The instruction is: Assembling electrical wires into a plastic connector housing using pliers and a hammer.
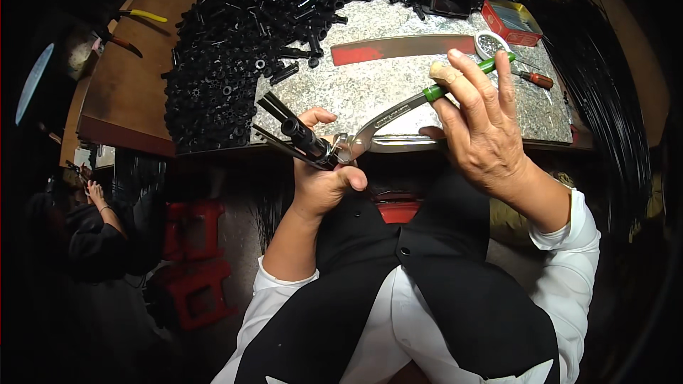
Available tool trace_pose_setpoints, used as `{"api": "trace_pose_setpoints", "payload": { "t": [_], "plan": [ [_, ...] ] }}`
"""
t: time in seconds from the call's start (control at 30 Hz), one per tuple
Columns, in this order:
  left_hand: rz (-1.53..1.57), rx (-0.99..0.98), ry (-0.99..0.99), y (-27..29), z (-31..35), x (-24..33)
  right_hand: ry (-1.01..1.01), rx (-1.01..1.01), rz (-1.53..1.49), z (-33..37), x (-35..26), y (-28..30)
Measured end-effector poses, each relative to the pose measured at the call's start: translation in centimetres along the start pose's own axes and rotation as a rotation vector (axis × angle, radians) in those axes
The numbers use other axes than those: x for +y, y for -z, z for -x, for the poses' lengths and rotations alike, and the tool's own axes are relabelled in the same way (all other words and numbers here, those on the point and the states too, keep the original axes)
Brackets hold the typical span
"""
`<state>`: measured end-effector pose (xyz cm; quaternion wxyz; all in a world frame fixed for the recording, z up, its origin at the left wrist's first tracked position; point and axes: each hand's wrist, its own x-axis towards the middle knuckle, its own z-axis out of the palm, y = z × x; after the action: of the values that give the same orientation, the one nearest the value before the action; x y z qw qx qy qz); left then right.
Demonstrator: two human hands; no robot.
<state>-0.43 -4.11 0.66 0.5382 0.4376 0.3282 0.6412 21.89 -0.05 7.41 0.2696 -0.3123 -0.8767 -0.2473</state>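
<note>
My left hand (320, 181) is closed around a black tube (304, 136) with thin black ribs (277, 110) fanning from it, like part of an umbrella frame. My right hand (487, 124) holds green-handled pliers (395, 112), its fingers stretched along and over the upper handle and its thumb underneath. The index finger carries a tan wrap. The metal jaws of the pliers sit against the tube's lower end, beside my left thumb. Exactly what the jaws grip is too small to tell.
Small black plastic parts (235, 64) are heaped at the back left. A red-and-brown strip (402, 50), white dish (491, 44), red tin (511, 21) and screwdriver (535, 80) lie on the speckled board (284, 103). Long black rods (605, 85) hang at right. Another person's hand (96, 193) shows at far left.
</note>
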Motion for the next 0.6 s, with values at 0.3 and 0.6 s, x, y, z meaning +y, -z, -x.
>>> {"api": "trace_pose_setpoints", "payload": {
  "t": [0.3, 0.6],
  "plan": [
    [-0.055, -0.103, 0.071, 2.3, 0.3, -0.7, 0.009, -0.305, -0.361, 2.1, -0.6, 0.6],
    [-0.07, -0.357, -0.073, 1.0, -0.6, -1.7, -0.813, -1.312, -2.001, 3.8, 0.0, 2.4]
  ]
}}
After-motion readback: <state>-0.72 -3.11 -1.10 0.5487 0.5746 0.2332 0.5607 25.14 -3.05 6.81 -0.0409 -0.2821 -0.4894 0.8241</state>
